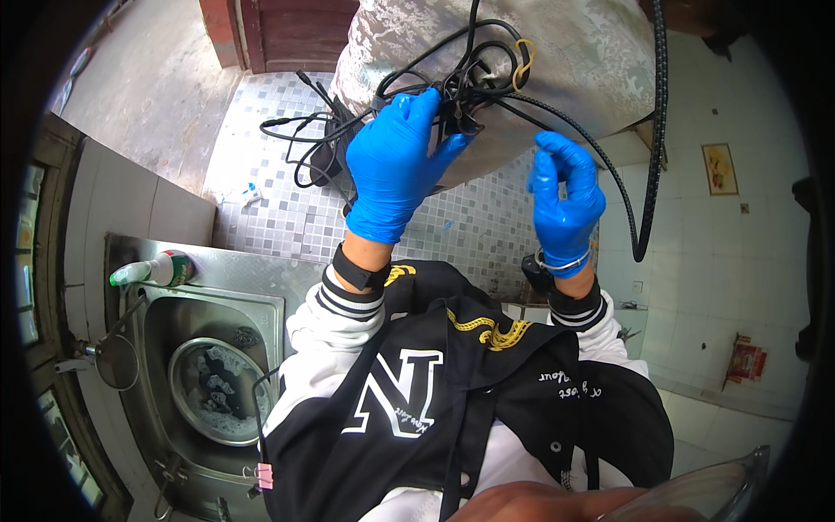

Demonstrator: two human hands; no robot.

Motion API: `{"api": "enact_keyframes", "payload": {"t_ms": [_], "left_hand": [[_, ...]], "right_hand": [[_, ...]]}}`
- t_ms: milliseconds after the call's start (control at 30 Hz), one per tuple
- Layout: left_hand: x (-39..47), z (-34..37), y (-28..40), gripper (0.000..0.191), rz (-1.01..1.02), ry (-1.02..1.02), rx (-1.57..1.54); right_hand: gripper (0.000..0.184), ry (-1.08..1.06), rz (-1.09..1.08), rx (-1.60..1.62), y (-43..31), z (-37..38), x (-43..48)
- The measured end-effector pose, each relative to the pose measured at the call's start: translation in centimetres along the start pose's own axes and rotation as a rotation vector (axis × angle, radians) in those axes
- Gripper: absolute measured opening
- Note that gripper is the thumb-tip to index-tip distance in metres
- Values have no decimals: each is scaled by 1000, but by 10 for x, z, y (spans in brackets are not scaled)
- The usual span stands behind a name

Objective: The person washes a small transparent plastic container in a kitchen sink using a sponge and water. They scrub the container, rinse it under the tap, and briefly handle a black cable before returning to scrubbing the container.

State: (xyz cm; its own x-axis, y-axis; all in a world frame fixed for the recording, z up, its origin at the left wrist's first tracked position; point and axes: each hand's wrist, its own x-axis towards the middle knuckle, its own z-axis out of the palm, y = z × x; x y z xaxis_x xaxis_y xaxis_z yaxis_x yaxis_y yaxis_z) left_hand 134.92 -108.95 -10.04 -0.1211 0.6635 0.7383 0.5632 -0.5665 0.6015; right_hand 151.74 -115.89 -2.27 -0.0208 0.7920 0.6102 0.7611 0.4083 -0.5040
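Observation:
In a blue glove, my left hand (394,163) has its fingers around a tangled bundle of black cables (456,91) in front of a pale patterned cloth (574,46). A yellow tie (523,65) is looped through the cable coils. Several cable ends hang out to the left of the bundle. My right hand (566,199), also gloved in blue, is raised to the right of the bundle with bent fingers; whether it pinches something small cannot be told. A thick braided black cable (642,222) loops down beyond it.
To the left, a steel sink (279,326) holds a metal basin (179,398) of sudsy water. A spray bottle (171,267) lies on its edge, near a round strainer (117,362). Behind are a tiled floor (274,215) with scraps of litter and a dark red door (300,32).

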Motion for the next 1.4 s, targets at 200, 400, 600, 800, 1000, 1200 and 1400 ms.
{"api": "enact_keyframes", "payload": {"t_ms": [200,400,600,800,1000,1200,1400], "left_hand": [[-5,-4,4,64,-5,8,29],[-25,-26,7,87,-18,105,-1],[-62,-52,34,76,56,119,-76],[-108,-54,95,63,6,-2,-56],[-163,-34,175,57,-89,-43,-82],[-209,-41,244,54,-133,-140,97],[-237,-61,280,52,-321,-88,194]], "right_hand": [[17,-87,-144,-91,5,1,-20],[15,-172,88,-3,17,-5,-42],[11,-217,-13,-28,45,-14,-78],[13,-204,-25,66,75,-45,-121],[16,-187,36,168,106,-97,-166],[15,-224,215,383,128,-135,-208],[17,-388,186,476,121,-143,-228]]}}
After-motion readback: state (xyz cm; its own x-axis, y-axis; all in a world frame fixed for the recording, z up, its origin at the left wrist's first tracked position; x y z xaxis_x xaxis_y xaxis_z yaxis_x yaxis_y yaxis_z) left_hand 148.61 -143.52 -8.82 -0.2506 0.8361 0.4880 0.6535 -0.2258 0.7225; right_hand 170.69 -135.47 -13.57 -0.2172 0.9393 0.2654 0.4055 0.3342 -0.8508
